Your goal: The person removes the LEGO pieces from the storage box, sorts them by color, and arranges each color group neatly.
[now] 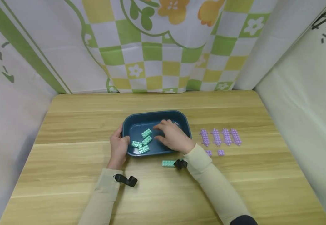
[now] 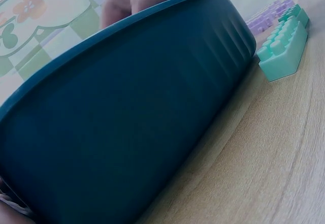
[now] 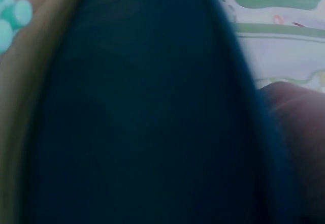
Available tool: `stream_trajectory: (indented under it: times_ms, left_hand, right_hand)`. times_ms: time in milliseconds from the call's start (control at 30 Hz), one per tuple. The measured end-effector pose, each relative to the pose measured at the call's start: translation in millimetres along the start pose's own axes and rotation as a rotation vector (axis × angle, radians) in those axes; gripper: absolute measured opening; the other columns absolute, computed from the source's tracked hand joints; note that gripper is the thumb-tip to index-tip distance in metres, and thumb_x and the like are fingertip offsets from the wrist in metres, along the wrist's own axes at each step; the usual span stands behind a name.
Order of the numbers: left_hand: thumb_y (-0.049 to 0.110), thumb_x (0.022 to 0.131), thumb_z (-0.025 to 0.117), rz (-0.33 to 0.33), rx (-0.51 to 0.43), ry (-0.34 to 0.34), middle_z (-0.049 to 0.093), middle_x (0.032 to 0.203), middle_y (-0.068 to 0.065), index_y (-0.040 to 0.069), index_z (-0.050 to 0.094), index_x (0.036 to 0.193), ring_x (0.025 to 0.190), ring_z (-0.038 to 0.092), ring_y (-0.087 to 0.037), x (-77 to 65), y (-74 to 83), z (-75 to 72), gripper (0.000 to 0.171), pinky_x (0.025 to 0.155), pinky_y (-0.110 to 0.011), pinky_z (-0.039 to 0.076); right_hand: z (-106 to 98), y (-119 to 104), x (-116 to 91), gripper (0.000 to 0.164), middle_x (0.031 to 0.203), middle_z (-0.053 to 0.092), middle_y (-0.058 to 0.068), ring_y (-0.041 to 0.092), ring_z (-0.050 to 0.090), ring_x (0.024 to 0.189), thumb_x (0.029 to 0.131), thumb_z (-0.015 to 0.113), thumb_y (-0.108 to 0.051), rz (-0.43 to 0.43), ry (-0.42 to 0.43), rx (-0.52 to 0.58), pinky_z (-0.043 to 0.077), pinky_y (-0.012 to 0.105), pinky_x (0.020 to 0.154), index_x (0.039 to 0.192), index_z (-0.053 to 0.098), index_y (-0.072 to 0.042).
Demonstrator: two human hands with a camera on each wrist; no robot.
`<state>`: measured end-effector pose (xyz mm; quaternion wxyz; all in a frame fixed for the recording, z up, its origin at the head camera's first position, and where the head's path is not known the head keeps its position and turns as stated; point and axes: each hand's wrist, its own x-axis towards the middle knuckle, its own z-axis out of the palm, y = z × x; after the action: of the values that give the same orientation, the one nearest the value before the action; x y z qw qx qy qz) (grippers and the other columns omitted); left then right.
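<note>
A dark blue tray (image 1: 154,114) stands on the wooden table. My left hand (image 1: 119,149) grips its left side, thumb over the rim and fingers along the outer wall. Several mint-green toy bricks (image 1: 147,140) lie loose in the tray's left half. Over the tray's right half, my right hand (image 1: 175,137) reaches in with thumb and fingers apart, and nothing shows between them. Just in front of the tray sits a mint-green brick row (image 1: 168,163), partly hidden by the right wrist's black strap. Both wrist views are mostly filled by the tray's outer wall (image 2: 117,107).
Right of the tray, several long purple brick pieces (image 1: 216,137) stand in a row on the table (image 1: 264,175). Small purple bricks (image 1: 221,152) lie before them, one partly hidden by the right sleeve. A checked cloth (image 1: 151,68) hangs behind the table.
</note>
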<state>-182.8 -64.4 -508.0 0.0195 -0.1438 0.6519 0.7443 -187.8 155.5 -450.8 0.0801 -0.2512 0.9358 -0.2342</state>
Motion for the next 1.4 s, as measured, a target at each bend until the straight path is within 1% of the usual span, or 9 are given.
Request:
stream_trajectory:
  times_ms: [133,233,367,467,633,800,1100,1267,1400]
  left_hand:
    - [-0.017,0.069,0.044,0.000,-0.007,-0.004,0.040,0.150,-0.007,0.007,0.042,0.146,0.134,0.037,-0.017,-0.7,-0.4,0.1,0.080,0.097,-0.035,0.046]
    - [-0.017,0.070,0.044,-0.001,-0.008,-0.010,0.040,0.150,-0.008,0.007,0.042,0.146,0.134,0.037,-0.018,-0.5,-1.8,-0.1,0.080,0.097,-0.035,0.046]
    - [-0.017,0.070,0.044,-0.010,-0.004,-0.009,0.039,0.151,-0.007,0.007,0.041,0.147,0.134,0.037,-0.018,0.2,-0.7,-1.1,0.080,0.096,-0.036,0.047]
    - [-0.016,0.069,0.044,-0.008,0.001,0.001,0.039,0.151,-0.008,0.007,0.042,0.146,0.135,0.036,-0.019,0.7,1.6,-0.7,0.081,0.097,-0.035,0.047]
    - [-0.016,0.068,0.044,0.002,0.010,0.004,0.041,0.150,-0.007,0.007,0.042,0.146,0.133,0.038,-0.017,1.3,2.2,-0.4,0.081,0.096,-0.036,0.047]
    - [-0.016,0.069,0.044,-0.015,0.020,-0.002,0.039,0.151,-0.005,0.009,0.041,0.147,0.132,0.037,-0.016,0.5,0.1,-1.9,0.082,0.094,-0.038,0.049]
    - [-0.015,0.069,0.045,-0.016,0.032,-0.001,0.037,0.153,-0.006,0.010,0.041,0.147,0.137,0.033,-0.019,-0.3,0.2,0.2,0.082,0.102,-0.035,0.043]
    - [-0.014,0.069,0.045,-0.034,0.046,0.004,0.036,0.153,-0.005,0.012,0.040,0.148,0.137,0.031,-0.018,-0.2,0.7,-0.4,0.083,0.101,-0.034,0.043]
    - [-0.014,0.070,0.045,-0.034,0.040,0.006,0.035,0.153,-0.005,0.012,0.040,0.148,0.138,0.031,-0.019,0.5,0.8,-0.3,0.083,0.102,-0.033,0.042]
  right_hand:
    - [9,-2,12,0.047,0.133,0.053,0.005,0.024,0.047,0.116,0.092,0.065,-0.018,-0.030,-0.101,-0.034,0.042,0.049,0.096,0.138,0.055,-0.011]
    - [16,-2,15,0.048,0.140,0.049,0.002,0.023,0.043,0.125,0.094,0.062,-0.016,-0.061,-0.121,-0.050,0.036,0.057,0.102,0.141,0.052,-0.014]
    - [22,-1,19,0.042,0.128,0.053,0.003,0.020,0.046,0.107,0.095,0.061,-0.017,-0.101,-0.072,-0.118,0.045,0.041,0.088,0.137,0.057,-0.014]
    - [23,-1,21,0.037,0.117,0.053,0.003,0.018,0.042,0.093,0.096,0.059,-0.023,-0.106,-0.018,-0.174,0.041,0.031,0.072,0.132,0.062,-0.013]
    - [24,-2,24,0.035,0.114,0.055,0.003,0.017,0.043,0.091,0.099,0.054,-0.032,-0.077,0.000,-0.188,0.038,0.029,0.069,0.126,0.066,-0.014]
    - [24,-2,23,0.028,0.106,0.058,0.000,0.018,0.048,0.090,0.096,0.058,-0.033,-0.010,-0.022,-0.186,0.041,0.032,0.070,0.115,0.070,-0.015]
    - [24,-2,22,0.019,0.100,0.067,-0.002,0.016,0.051,0.086,0.092,0.065,-0.028,0.006,-0.006,-0.089,0.044,0.034,0.075,0.106,0.068,-0.014]
    - [23,-2,19,0.030,0.097,0.061,-0.001,0.016,0.050,0.086,0.095,0.060,-0.028,-0.001,0.031,-0.051,0.044,0.033,0.073,0.119,0.065,-0.011]
    - [14,-4,4,0.037,0.096,0.050,-0.001,0.013,0.046,0.082,0.100,0.051,-0.024,0.018,0.090,0.111,0.043,0.030,0.071,0.133,0.056,-0.008]
